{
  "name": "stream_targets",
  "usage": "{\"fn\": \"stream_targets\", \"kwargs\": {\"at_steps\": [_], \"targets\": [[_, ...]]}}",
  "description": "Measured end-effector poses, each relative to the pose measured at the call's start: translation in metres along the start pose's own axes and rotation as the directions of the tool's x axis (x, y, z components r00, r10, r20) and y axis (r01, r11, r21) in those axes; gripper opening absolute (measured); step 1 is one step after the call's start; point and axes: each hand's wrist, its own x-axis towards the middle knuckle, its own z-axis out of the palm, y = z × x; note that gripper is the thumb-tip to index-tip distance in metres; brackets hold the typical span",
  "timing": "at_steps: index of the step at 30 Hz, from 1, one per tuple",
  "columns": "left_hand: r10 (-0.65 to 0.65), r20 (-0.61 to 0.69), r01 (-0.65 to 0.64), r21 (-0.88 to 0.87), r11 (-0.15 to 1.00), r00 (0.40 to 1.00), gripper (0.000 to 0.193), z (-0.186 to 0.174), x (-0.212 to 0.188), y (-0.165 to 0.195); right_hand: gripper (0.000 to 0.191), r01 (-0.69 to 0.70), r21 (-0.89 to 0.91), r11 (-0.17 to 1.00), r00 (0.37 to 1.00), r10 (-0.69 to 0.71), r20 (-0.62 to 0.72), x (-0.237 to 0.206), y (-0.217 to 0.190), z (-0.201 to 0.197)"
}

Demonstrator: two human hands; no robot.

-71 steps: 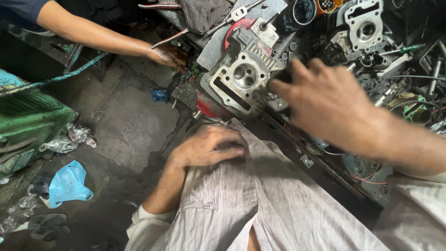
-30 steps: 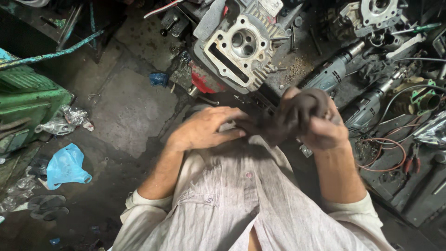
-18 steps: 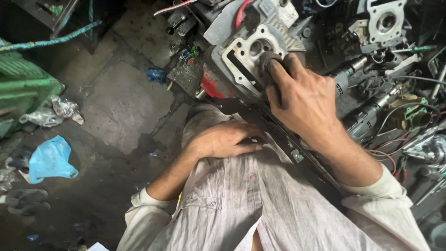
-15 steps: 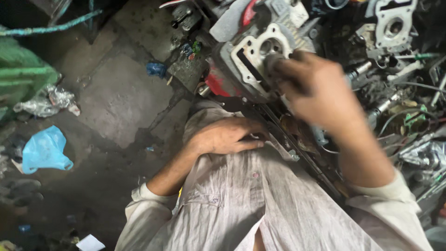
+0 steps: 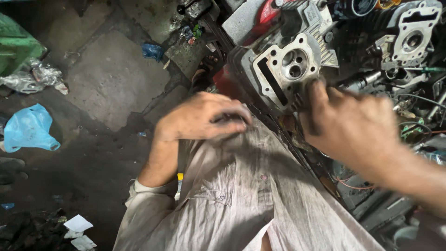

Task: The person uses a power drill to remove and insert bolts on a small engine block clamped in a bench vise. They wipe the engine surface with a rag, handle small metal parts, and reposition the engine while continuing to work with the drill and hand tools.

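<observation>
— Grimy concrete floor (image 5: 107, 88); where's the grey finned metal cylinder head (image 5: 283, 69)?

— Beyond the striped-shirt lap, ported face toward the camera, tilted. Right hand (image 5: 353, 125) touches its lower edge, fingers loosely spread; left hand (image 5: 200, 116) lies flat, holding nothing.

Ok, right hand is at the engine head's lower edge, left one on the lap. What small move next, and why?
Probably bring the left hand up to steady the engine head. It lies idle on the shirt, while the right hand works alone, blurred, fingertips at the head's lower edge. Whether it holds anything cannot be told.
</observation>
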Motion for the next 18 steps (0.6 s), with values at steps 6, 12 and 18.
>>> {"fn": "stream_targets", "kwargs": {"at_steps": [6,12,18], "targets": [[0.009,-0.334,-0.119,-0.310,0.943,0.942,0.010,-0.027,-0.017,-0.007,0.056,0.007,0.026,1.000,1.000,-0.007,-0.001,0.000,0.055,0.000],[-0.216,-0.610,-0.173,-0.513,0.841,0.762,0.020,-0.021,-0.013,-0.024,0.027,0.328,0.004,0.945,0.794,-0.274,-0.543,0.006,0.029,0.001],[-0.206,-0.702,-0.260,-0.496,0.829,0.682,0.023,-0.028,-0.002,-0.036,0.065,0.153,0.047,0.987,0.982,-0.157,0.109,-0.009,0.043,-0.014]]}}
